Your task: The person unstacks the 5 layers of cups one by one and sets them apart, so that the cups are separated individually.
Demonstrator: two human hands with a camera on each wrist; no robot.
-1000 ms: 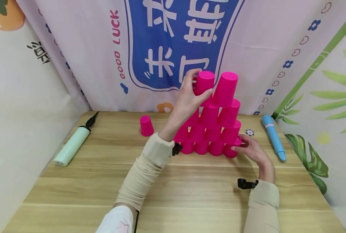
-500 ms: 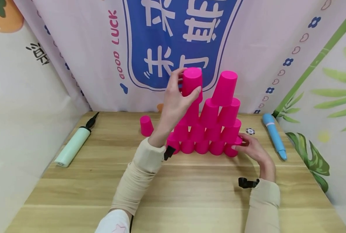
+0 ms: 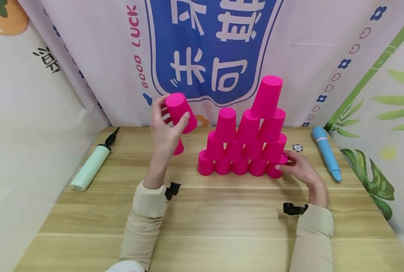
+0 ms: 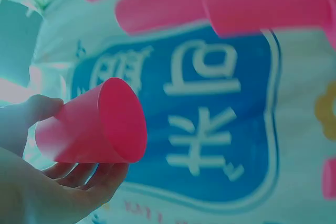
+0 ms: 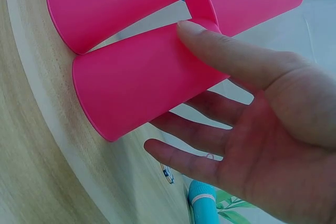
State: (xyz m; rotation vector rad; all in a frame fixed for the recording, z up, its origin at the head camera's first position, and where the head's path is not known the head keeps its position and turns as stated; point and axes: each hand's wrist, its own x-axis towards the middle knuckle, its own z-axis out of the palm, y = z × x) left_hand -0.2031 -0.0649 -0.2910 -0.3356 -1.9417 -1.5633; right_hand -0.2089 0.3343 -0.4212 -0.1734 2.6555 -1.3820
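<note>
A pink plastic cup (image 3: 183, 115) is held upside down and tilted in my left hand (image 3: 164, 130), in the air left of the cup pyramid. The left wrist view shows that cup's (image 4: 79, 127) hollow mouth, the thumb on one side and fingers on the other. The pyramid (image 3: 240, 151) is built of upside-down pink cups in tiers, with a single cup (image 3: 267, 97) on top at the right. My right hand (image 3: 300, 166) holds the rightmost bottom cup (image 5: 142, 85), thumb on its near side, fingers round behind.
One more pink cup (image 3: 179, 148) stands on the wooden table (image 3: 222, 219), partly hidden behind my left hand. A pale green hand pump (image 3: 91, 166) lies at left. At right are a blue pen-shaped object (image 3: 327, 153) and a small round chip (image 3: 297, 148). Printed cloth hangs behind.
My left hand has carried its cup leftward and lower, away from the pyramid's upper left, and the cup has tilted. My right hand stays at the bottom right cup.
</note>
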